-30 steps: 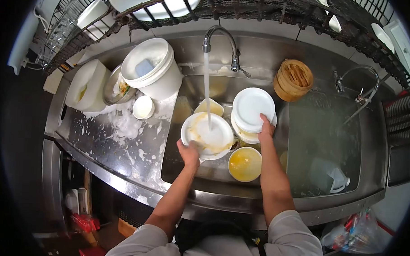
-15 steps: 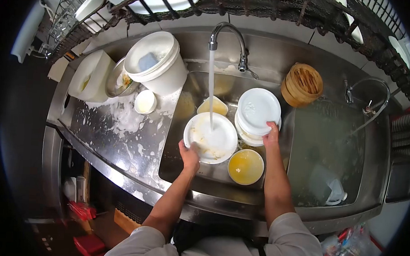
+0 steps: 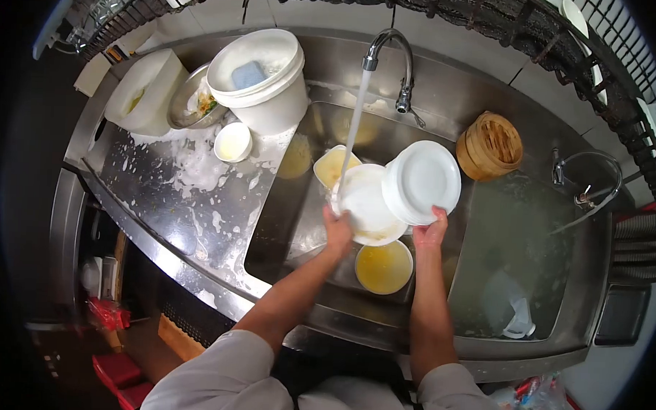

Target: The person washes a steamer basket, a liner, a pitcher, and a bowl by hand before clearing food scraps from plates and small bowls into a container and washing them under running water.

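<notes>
My left hand is closed on the near-left rim of a white plate that carries some yellowish residue near its lower edge. Water from the faucet falls at that plate's left side. Stacked white plates are gripped at their near edge by my right hand. The stack overlaps the right part of the left-hand plate; how many plates it has is hard to make out. Below both hands sits a round bowl with yellow liquid. A smaller dish with yellowish contents lies behind the left-hand plate.
Left of the sink stand a white bucket with a blue sponge, a metal bowl of scraps, a pale tub and a small white bowl. A bamboo steamer borders the water-filled right basin.
The left-hand plate has moved right, partly under the stacked plates, and much of its food residue no longer shows. My right hand still grips the stack's near edge. The camera view has shifted slightly.
</notes>
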